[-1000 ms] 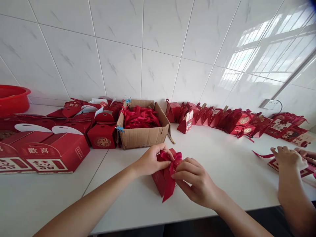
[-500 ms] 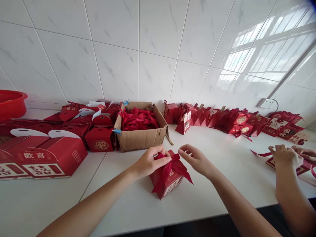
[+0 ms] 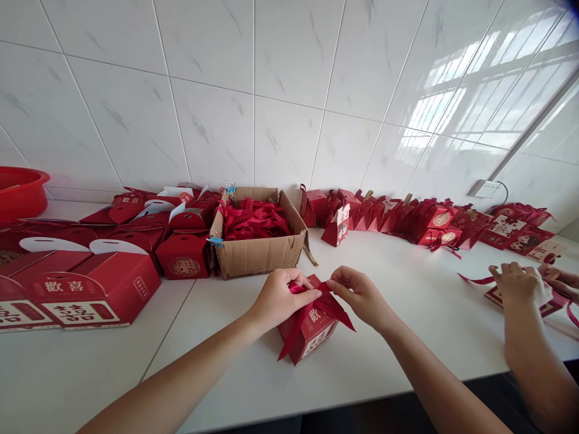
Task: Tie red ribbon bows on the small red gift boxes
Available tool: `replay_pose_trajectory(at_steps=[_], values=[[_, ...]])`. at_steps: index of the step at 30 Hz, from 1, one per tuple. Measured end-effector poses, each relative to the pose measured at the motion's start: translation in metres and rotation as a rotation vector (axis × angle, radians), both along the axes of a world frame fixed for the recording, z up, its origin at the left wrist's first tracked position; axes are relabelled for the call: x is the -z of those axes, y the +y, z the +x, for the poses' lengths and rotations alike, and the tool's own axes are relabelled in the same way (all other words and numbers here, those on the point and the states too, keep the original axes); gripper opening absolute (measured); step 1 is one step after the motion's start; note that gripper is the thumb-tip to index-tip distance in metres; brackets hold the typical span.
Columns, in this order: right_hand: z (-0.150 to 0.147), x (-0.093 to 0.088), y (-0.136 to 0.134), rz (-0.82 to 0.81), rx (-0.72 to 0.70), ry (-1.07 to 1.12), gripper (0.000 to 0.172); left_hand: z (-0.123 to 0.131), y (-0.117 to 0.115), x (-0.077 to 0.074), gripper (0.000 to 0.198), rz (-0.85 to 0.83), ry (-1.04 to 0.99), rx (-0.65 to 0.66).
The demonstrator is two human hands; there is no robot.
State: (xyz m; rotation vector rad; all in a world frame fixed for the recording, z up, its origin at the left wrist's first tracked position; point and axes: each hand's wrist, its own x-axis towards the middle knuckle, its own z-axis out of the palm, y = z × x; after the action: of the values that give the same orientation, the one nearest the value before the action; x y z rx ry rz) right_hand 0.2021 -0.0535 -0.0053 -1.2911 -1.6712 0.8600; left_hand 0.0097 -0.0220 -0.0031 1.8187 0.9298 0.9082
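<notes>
A small red gift box [image 3: 316,340] with pale printed lettering stands on the white table before me. Red ribbon [image 3: 335,310] is bound at its top, two tails hanging down over the front. My left hand [image 3: 283,301] pinches the ribbon at the top left of the box, thumb pointing right. On the other side my right hand [image 3: 359,295] has thumb and fingertips closed on a ribbon loop at the top right. Part of the knot is hidden behind my fingers.
Behind the gift box stands a cardboard box [image 3: 257,256] full of red ribbons. Red boxes [image 3: 97,286] crowd the left, and more red boxes [image 3: 436,226] line the wall. A red basin [image 3: 22,196] sits far left. At right, a co-worker's hands [image 3: 525,286] handle another ribboned box.
My right hand, formerly just apart from the bow with loose fingers, has moved left and taken hold of the ribbon. My left hand has shifted slightly right, still pinching.
</notes>
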Motion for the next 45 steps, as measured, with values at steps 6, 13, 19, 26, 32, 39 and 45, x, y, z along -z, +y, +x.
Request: replay_pose_trajectory(at_steps=[6,13,19,26,32,39,45], values=[[0.003,0.004,0.007,-0.012,0.065,0.072,0.038,-0.001,0.000,0.001,0.030,-0.006,0.002,0.014],[0.007,0.004,0.010,0.004,0.082,0.053,0.037,-0.002,0.001,0.003,0.037,-0.022,-0.026,0.035],[0.005,-0.005,0.007,0.203,0.258,-0.104,0.025,-0.007,0.003,-0.003,0.030,-0.138,-0.119,0.071],[-0.018,-0.019,-0.004,0.444,0.077,-0.461,0.011,-0.009,0.010,-0.002,0.040,-0.161,-0.185,0.111],[-0.028,-0.023,-0.004,0.530,-0.021,-0.665,0.008,-0.010,0.013,0.000,0.041,-0.192,-0.187,0.129],[-0.027,-0.026,-0.006,0.526,-0.111,-0.784,0.013,-0.010,0.021,0.007,0.035,-0.155,-0.164,0.090],[-0.030,-0.025,-0.009,0.490,-0.135,-0.810,0.015,-0.009,0.020,0.008,0.035,-0.138,-0.141,0.045]])
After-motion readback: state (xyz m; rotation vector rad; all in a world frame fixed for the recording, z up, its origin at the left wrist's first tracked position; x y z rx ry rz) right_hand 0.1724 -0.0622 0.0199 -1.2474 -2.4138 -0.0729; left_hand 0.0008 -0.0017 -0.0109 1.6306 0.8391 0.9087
